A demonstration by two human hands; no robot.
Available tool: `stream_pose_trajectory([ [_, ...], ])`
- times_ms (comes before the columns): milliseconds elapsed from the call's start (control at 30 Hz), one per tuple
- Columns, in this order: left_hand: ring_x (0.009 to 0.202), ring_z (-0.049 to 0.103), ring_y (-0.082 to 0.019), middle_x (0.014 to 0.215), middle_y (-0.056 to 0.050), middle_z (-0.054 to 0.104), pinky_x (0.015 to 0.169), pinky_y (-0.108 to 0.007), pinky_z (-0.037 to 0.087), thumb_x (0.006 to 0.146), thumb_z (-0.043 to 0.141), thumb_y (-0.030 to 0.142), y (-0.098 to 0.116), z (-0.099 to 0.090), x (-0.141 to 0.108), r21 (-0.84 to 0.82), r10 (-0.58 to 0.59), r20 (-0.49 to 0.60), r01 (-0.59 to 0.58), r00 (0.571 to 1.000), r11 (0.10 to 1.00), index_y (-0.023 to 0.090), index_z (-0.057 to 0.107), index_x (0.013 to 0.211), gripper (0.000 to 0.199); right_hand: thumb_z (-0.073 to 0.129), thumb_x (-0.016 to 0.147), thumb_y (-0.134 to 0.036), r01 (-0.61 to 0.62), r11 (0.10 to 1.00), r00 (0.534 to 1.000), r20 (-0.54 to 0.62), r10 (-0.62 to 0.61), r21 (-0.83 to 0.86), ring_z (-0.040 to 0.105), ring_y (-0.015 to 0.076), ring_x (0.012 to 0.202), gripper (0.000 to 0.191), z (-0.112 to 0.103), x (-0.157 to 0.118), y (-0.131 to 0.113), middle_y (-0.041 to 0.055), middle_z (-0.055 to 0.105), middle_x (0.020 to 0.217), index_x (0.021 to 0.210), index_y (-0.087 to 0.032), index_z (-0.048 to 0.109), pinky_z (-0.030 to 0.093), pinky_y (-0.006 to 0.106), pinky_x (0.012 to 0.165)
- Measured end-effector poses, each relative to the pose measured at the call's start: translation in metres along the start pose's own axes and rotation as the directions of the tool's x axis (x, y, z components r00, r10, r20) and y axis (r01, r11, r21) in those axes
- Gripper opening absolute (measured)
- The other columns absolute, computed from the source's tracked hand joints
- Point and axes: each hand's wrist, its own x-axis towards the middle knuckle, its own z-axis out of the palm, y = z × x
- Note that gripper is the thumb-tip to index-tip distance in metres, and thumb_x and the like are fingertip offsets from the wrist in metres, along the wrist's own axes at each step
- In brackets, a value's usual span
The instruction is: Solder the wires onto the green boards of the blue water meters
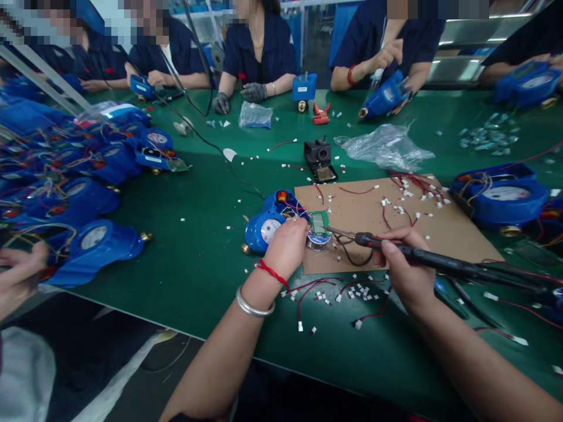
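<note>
My right hand [407, 264] is closed round the handle of a black soldering iron [382, 241], whose tip points left at a small green circuit board [319, 221]. Fingers of my left hand [289, 243] are pressed together at the board's left edge, beside wires from an open blue meter [264, 228]. A round dial shows on the meter. Under the board sits a small round spool [318, 241], on the left part of a brown cardboard sheet [461, 246].
Many blue meters [88, 164] are piled at the left, and another meter [501, 196] stands at the right. A black soldering stand [320, 155] is behind the cardboard. Wires with white connectors [358, 292] lie scattered. Across the green table [193, 246] sit several people; a person's hand [21, 272] is at far left.
</note>
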Motion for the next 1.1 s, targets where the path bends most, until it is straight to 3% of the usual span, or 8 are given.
stream_pose_trajectory([
  [133, 0.085, 0.058, -0.019, 0.085, -0.007, 0.061, 0.078, -0.034, 0.048, 0.083, 0.04, 0.004, -0.002, 0.003, 0.0, 0.013, 0.004, -0.01, -0.004, 1.0, 1.0, 0.014, 0.055, 0.083, 0.018, 0.064, 0.079, -0.028, 0.054, 0.984, 0.992, 0.119, -0.034, -0.172, 0.059, 0.014, 0.052, 0.011, 0.0, -0.006, -0.004, -0.0011, 0.062, 0.065, 0.088, -0.024, 0.059, 0.047, 0.026, 0.048],
  [333, 0.086, 0.058, -0.02, 0.086, -0.008, 0.062, 0.079, -0.035, 0.048, 0.083, 0.039, 0.002, -0.003, 0.005, -0.001, 0.012, 0.005, -0.015, -0.005, 1.0, 1.0, 0.014, 0.055, 0.083, 0.02, 0.065, 0.078, -0.024, 0.195, 0.931, 0.969, 0.209, -0.134, -0.307, 0.062, 0.0135, 0.06, 0.014, 0.003, -0.006, -0.007, 0.0001, 0.066, 0.076, 0.09, -0.023, 0.058, 0.05, 0.025, 0.056],
  [667, 0.083, 0.057, -0.019, 0.085, -0.007, 0.061, 0.077, -0.035, 0.048, 0.082, 0.038, 0.002, -0.002, 0.003, -0.001, 0.019, 0.011, -0.015, -0.011, 1.0, 1.0, 0.014, 0.054, 0.082, 0.02, 0.064, 0.078, -0.024, 0.273, 0.887, 0.948, 0.261, -0.183, -0.371, 0.064, 0.0146, 0.066, 0.013, 0.006, -0.004, -0.01, 0.0016, 0.068, 0.079, 0.09, -0.022, 0.059, 0.049, 0.025, 0.057],
  [1100, 0.084, 0.057, -0.019, 0.085, -0.007, 0.062, 0.079, -0.033, 0.048, 0.085, 0.039, 0.005, -0.001, 0.003, 0.001, 0.058, 0.019, 0.005, -0.019, 1.0, 0.998, 0.014, 0.055, 0.081, 0.018, 0.063, 0.075, -0.02, 0.376, 0.789, 0.923, 0.273, -0.272, -0.486, 0.061, 0.0113, 0.053, 0.011, 0.016, -0.006, -0.031, 0.0008, 0.067, 0.07, 0.084, -0.019, 0.058, 0.048, 0.021, 0.051],
])
